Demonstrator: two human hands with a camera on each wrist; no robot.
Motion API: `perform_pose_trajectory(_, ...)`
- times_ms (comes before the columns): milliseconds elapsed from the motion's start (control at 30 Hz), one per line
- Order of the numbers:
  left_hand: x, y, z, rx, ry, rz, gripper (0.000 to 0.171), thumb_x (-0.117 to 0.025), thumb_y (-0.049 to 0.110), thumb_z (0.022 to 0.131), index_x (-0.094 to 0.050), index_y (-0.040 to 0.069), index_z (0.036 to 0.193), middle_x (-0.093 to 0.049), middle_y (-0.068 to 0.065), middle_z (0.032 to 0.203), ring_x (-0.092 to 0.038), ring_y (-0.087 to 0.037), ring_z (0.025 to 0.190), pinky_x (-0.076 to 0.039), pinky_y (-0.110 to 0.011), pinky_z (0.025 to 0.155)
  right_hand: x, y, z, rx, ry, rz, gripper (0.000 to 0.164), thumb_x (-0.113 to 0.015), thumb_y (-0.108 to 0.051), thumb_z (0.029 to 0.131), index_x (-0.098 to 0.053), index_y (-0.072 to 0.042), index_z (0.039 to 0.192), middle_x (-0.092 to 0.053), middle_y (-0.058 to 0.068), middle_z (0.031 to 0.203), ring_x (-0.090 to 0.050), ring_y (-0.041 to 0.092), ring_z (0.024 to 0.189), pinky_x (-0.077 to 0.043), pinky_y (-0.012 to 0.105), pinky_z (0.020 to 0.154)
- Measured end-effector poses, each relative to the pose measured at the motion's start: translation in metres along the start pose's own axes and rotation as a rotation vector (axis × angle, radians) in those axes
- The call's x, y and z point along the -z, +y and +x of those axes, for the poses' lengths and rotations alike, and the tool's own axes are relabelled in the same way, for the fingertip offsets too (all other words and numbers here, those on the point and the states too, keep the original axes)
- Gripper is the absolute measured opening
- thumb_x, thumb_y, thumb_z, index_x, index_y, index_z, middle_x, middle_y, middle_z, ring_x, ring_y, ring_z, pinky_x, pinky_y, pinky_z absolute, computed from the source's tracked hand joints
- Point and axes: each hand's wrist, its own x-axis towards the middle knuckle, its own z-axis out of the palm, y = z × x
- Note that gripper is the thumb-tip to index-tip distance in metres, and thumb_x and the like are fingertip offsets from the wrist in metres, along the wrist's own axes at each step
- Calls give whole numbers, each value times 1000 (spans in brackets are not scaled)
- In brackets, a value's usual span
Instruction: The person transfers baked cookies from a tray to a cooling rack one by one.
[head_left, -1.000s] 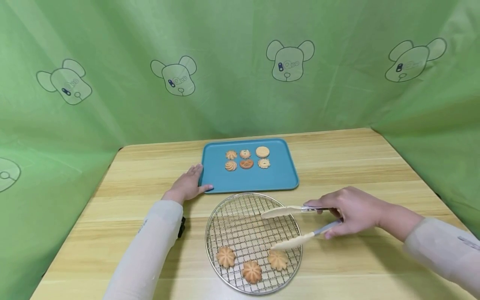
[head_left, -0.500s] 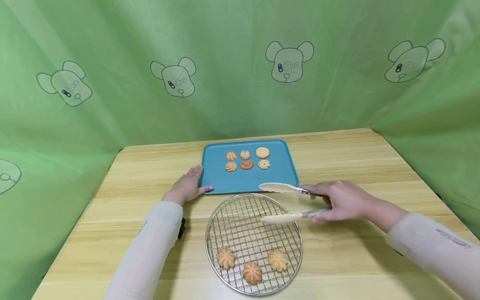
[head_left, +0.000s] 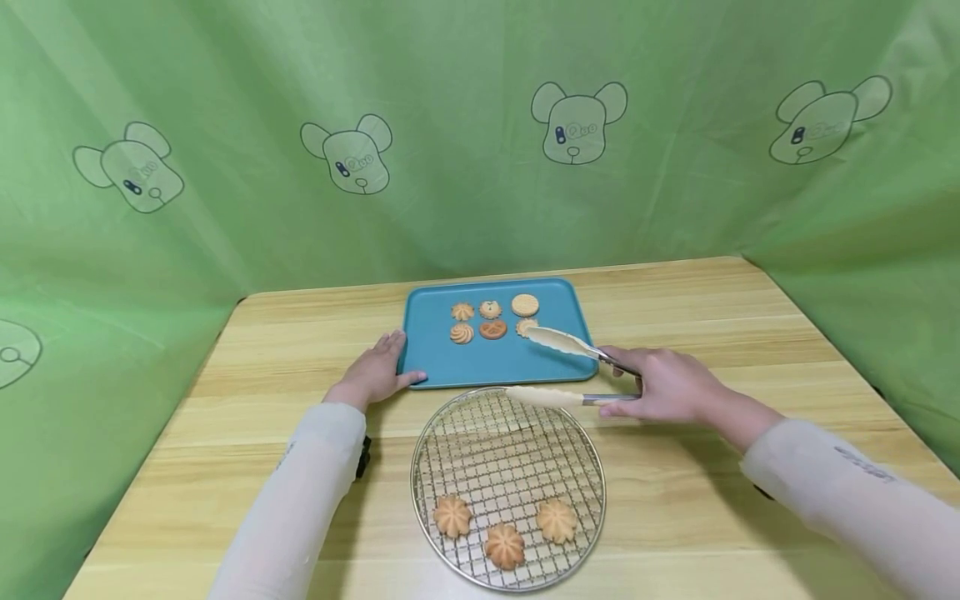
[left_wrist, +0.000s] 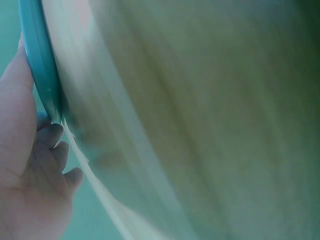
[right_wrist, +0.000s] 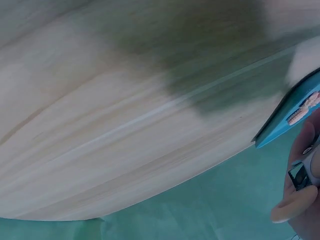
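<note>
- Green curtain (head_left: 480, 225) behind tabletop (head_left: 262, 467)
- Left hand (head_left: 372, 372), fingers straight, touching tray (head_left: 480, 363) near-left
- Right hand (head_left: 670, 387), nearer, grips tongs (head_left: 564, 342); near-right cookie (head_left: 525, 324) leftward, by far tip

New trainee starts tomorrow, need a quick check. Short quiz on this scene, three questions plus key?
1. Count: how many cookies lie on the round wire rack?
2. True or false: the right hand holds tongs with their arms spread apart.
3. Fill in: the left hand touches the edge of the blue ____.

Key: 1. Three. 2. True. 3. Tray.
</note>
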Motion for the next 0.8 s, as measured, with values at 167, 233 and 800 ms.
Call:
perform_pose_trajectory(167,-1,-1,1,4,-3,-2,91,-50,56,92,-11,-1,151,-10,-15,157,-8,-32,143,-13,-44,115,-2,-2,9,-89,-11,23,100,-68,-68,71,-41,-5,144,-67,12,99,-37,10,44,-35,27,42)
perform_pose_trajectory(233,-1,-1,1,5,-4,-2,91,-50,56,92,-11,-1,151,-10,-15,157,-8,-32,143,-13,-44,115,-2,-4,13,-131,-24,36,103,-67,-71,71,-39,-4,145,-66,16,105,-37,11,43,-34,28,40)
perform_pose_trajectory(800,2,1,-2,5,-3,-9,91,-51,56,92,-11,-1,151,-10,-16,157,-8,-33,143,-13,-45,115,-8,-9,35,-291,-59,-9,109,-61,-77,71,-37,1,144,-64,13,90,-53,22,65,-39,31,41)
